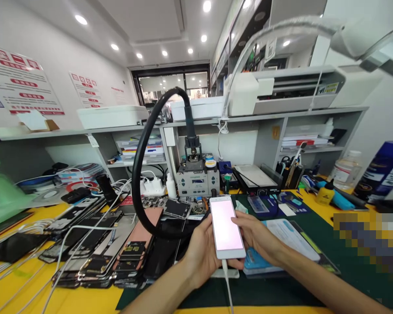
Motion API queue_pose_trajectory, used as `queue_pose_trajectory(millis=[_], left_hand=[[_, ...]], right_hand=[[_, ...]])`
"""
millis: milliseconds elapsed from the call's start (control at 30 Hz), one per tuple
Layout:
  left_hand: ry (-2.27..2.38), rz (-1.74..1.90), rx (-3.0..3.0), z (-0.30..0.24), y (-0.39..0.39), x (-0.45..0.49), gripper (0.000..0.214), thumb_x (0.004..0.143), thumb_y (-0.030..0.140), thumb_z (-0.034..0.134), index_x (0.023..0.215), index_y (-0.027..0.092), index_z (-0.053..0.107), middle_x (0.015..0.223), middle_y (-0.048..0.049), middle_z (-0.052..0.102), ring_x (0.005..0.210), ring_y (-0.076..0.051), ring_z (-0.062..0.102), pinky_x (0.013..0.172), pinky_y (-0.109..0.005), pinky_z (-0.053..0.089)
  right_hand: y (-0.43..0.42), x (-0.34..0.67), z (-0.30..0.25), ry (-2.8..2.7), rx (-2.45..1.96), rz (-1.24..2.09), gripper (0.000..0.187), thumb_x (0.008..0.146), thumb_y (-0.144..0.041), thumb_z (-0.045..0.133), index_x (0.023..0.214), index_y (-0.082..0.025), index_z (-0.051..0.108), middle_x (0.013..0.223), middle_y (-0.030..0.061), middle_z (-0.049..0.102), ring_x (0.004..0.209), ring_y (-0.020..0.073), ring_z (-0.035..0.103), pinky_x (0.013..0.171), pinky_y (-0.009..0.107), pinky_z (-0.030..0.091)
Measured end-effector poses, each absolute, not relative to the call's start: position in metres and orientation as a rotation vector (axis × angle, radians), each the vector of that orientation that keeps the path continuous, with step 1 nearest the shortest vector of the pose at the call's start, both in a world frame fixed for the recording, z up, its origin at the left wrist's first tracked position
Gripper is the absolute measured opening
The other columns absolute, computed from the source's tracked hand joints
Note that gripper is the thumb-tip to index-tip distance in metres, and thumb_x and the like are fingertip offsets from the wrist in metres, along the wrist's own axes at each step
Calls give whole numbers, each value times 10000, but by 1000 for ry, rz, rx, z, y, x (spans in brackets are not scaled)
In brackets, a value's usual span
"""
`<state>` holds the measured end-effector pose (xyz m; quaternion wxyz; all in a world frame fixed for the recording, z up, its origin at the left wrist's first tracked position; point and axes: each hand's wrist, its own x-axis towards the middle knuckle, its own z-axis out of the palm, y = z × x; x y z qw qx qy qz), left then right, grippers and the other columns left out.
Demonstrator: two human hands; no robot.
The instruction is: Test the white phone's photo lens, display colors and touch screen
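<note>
A white smartphone [225,227] with a lit pinkish-white screen is held above the bench, a white cable [228,285] plugged into its bottom end. My left hand [199,253] cups the phone from the left and underneath, fingers wrapped round its edge. My right hand [257,233] rests against the phone's right edge, its thumb over the screen's side. Beneath the hands lies a dark green mat [314,226].
Several opened phones and back covers [98,244] lie in a heap at the left on the yellow bench. A black hose [140,165] arcs up to a rework station [198,179]. Bottles [347,170], tools and shelves stand behind.
</note>
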<state>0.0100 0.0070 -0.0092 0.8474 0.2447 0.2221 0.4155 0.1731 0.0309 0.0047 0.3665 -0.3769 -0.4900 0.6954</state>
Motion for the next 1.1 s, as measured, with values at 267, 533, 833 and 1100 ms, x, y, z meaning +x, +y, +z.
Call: queue_pose_trajectory(millis=[267,533,833,1100], left_hand=[[561,877,537,-2,4,11,590,947,506,408,1400,134,470,1031,-183,687,813,-319,698,605,-441,586],[507,865,530,0,2,9,594,966,496,374,1439,143,435,1151,-191,667,932,-310,687,728,-461,590],[524,856,608,2,2,8,607,967,491,353,1436,113,427,1089,-202,690,893,-334,698,703,-506,587],[529,858,603,3,1,6,604,967,511,320,1358,86,496,1110,-202,687,894,-343,698,726,-525,576]], right_hand=[[33,177,3,-1395,-1023,1731,451,819,-307,634,1246,-186,552,785,41,700,578,184,642,469,264,475],[33,183,9,-1323,-944,1837,433,805,-276,574,1225,-171,558,770,47,684,589,187,627,459,256,447],[35,183,5,-1476,-1006,1735,416,821,-293,636,1213,-182,550,820,49,688,633,182,631,528,268,466],[32,187,10,-1363,-799,1877,369,811,-268,511,1159,-170,581,729,44,671,600,197,614,506,283,469]])
